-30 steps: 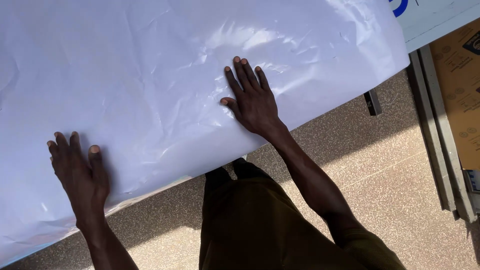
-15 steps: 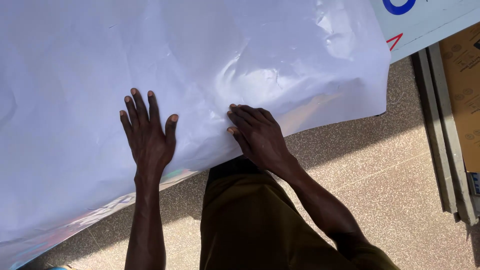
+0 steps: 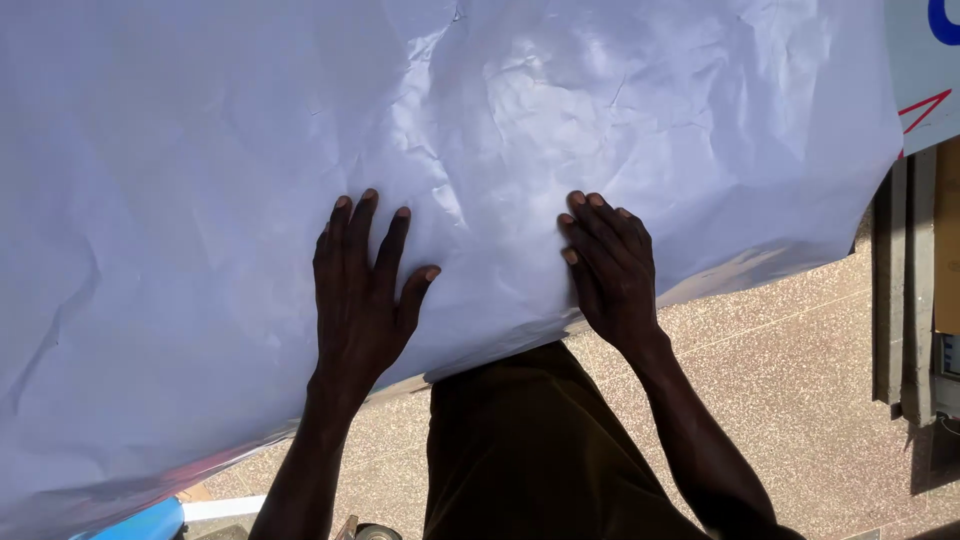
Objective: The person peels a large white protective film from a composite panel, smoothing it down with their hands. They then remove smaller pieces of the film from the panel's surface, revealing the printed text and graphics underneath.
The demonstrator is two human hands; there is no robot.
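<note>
A large, wrinkled white sheet [image 3: 200, 150] fills most of the view, its near edge running diagonally from lower left to upper right. My left hand [image 3: 362, 290] lies flat on it near that edge, fingers spread. A short way to the right, my right hand [image 3: 610, 265] also presses on the sheet with fingers together and slightly curled. Neither hand grips anything. Creases bunch up between and above the two hands.
Below the sheet is a speckled stone floor [image 3: 800, 400]. Dark metal rails [image 3: 905, 290] stand at the right edge beside brown cardboard [image 3: 948, 240]. A white panel with blue and red marks [image 3: 925, 70] shows at top right. A blue object [image 3: 130, 522] peeks out at bottom left.
My left hand has slid right along the sheet, from the far left to near the middle. My right hand has stayed near the edge, its fingers curling.
</note>
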